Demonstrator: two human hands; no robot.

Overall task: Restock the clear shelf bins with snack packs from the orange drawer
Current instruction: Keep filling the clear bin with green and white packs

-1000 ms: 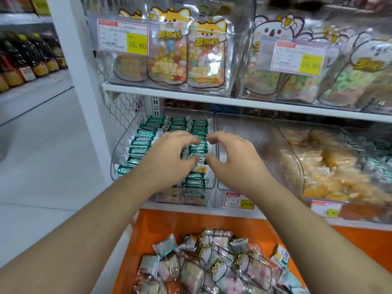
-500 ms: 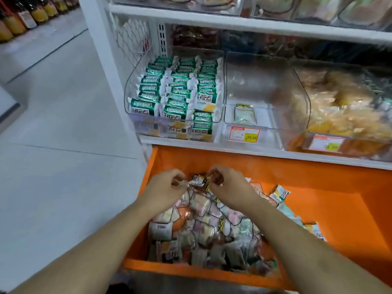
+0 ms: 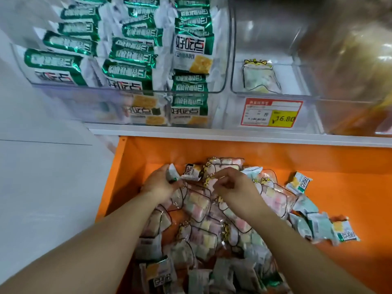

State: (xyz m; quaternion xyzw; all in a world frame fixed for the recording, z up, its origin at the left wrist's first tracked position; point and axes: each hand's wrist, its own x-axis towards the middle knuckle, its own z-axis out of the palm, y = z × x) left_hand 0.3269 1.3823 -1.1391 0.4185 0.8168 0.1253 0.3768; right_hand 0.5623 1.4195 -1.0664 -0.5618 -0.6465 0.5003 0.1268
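**Both hands down in the orange drawer among the snack packs**

Head view: The orange drawer (image 3: 318,158) is seen pulled out beneath the white shelf (image 3: 212,133), and a loose heap of snack packs (image 3: 212,230) is spread over its left and middle part, with a few green-and-white packs lying apart toward the right. The left hand (image 3: 158,184) is lowered onto the far left edge of the heap; its fingers (image 3: 167,181) are curled round a small white-and-green pack (image 3: 172,172), which is gripped. The right hand (image 3: 235,188) is held just beside it over the middle of the heap, its fingers (image 3: 220,184) bent together and pinching the top edge of a clear pack of pastel sweets (image 3: 209,179). On the shelf above, the left clear bin (image 3: 127,92) is packed with rows of green-and-white biscuit packs (image 3: 131,52). The middle clear bin (image 3: 265,94) holds a single pastel pack (image 3: 259,76) lying flat, and a red-and-yellow price tag (image 3: 271,112) reading 16.80 is fixed to its front. A third bin at the right edge is blurred.
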